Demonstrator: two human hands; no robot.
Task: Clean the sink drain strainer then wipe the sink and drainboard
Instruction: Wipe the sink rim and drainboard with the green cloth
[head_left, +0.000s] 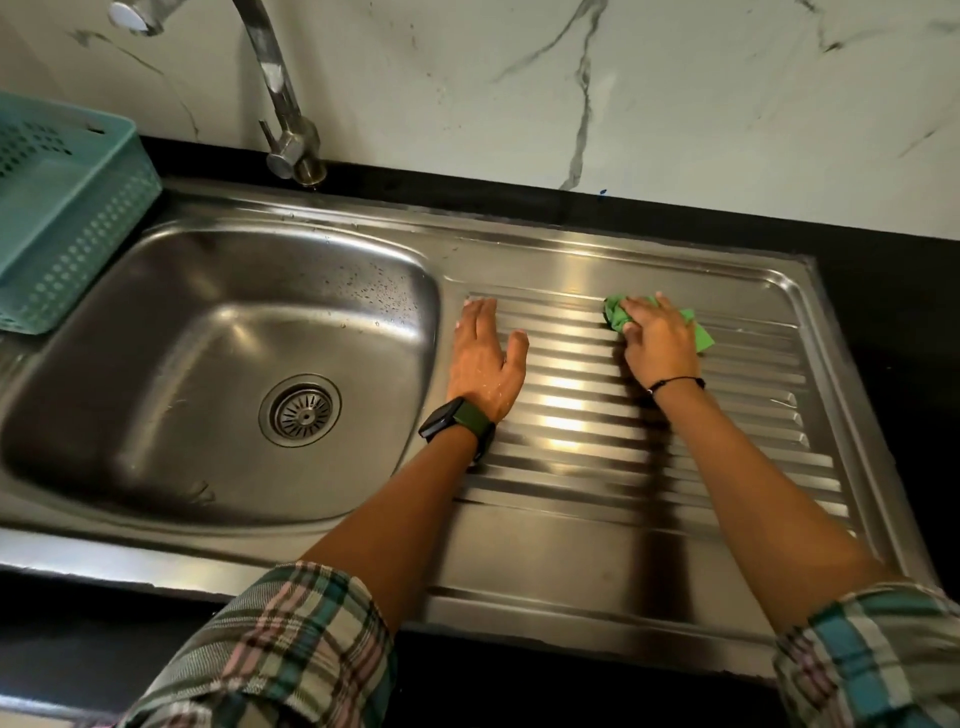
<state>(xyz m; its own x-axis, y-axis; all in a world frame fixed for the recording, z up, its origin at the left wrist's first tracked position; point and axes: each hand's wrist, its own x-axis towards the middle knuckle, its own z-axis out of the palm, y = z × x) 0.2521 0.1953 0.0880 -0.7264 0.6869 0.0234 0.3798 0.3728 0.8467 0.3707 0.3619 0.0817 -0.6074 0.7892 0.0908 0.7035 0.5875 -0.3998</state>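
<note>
- A person leans over a stainless steel sink (156, 322) set into a black bench (883, 291), both forearms stretched out over the ribbed drainboard (597, 415)
- The left hand (483, 358) lies palm down with fingers straight and together, thumb spread to the side, resting flat on the ribs at the drainboard's left edge, just beside the basin wall; it has hold of nothing
- The right hand (660, 343) presses a crumpled green cloth (618, 314) against the far ribs of the drainboard, fingers bent over it, with cloth showing past the hand on both sides
- The drain strainer (301, 413) sits seated in the drain at the bottom of the basin, well apart from both hands
- Water droplets speckle the basin's back right wall and the rim behind it
- A dark watch (452, 423) circles the left wrist and a thin black cord (675, 383) the right; plaid sleeves (291, 649) are pushed up past the elbows
- A curved metal tap (280, 98) rises behind the basin against a marble-patterned wall (675, 93)
- A teal perforated basket (67, 208) sits at the sink's left edge, overhanging the rim
</note>
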